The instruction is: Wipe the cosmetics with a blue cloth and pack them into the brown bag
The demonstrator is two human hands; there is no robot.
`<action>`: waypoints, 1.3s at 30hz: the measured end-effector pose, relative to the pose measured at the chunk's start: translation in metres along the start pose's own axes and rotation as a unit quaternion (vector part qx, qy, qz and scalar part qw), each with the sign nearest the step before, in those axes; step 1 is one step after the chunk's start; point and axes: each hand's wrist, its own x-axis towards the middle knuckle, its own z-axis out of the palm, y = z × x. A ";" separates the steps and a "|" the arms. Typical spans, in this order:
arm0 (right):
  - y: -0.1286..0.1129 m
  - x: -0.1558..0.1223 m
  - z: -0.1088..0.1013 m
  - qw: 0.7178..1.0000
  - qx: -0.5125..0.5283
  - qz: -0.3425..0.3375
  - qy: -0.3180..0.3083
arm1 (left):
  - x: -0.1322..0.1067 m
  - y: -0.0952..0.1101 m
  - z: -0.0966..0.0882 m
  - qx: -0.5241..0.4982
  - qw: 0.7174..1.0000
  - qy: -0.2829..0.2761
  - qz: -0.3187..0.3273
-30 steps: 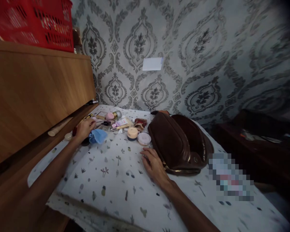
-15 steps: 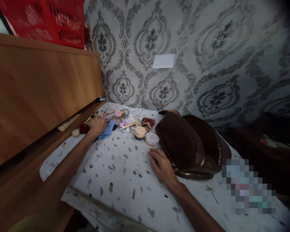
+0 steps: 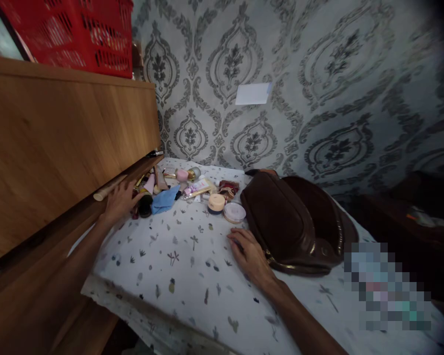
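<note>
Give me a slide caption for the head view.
Left hand beside scattered cosmetics, right hand near a brown bag on patterned cloth.

Right hand (image 3: 250, 256) beside bag (image 3: 277, 219) (brown)

A red basket (image 3: 82, 58) sits atop the wooden cabinet (image 3: 70, 128).

The head camera looks forward and down from above and near the brown bag (image 3: 276, 217), facing the wall (image 3: 214, 118) behind it.
</note>
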 end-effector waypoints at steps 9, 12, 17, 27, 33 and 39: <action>-0.001 0.000 -0.001 1.000 -0.001 0.001 -0.007 | 0.016 -0.010 0.051 -0.114 0.992 0.047 0.000; -0.003 0.000 -0.001 1.000 -0.001 0.004 -0.010 | 0.037 0.001 0.049 -0.108 0.992 0.058 -0.031; -0.005 0.000 -0.002 1.000 0.000 0.002 -0.008 | 0.030 0.007 0.040 -0.111 0.993 0.044 -0.023; -0.006 -0.001 -0.004 1.000 0.006 0.000 -0.016 | -0.004 0.023 0.043 0.005 0.975 -0.013 0.220; -0.008 -0.001 -0.004 1.000 -0.005 0.003 -0.017 | 0.023 0.038 0.043 0.037 0.989 0.003 0.146; -0.010 0.000 -0.005 1.000 -0.013 0.007 -0.016 | 0.014 0.049 0.040 0.030 0.977 0.018 0.210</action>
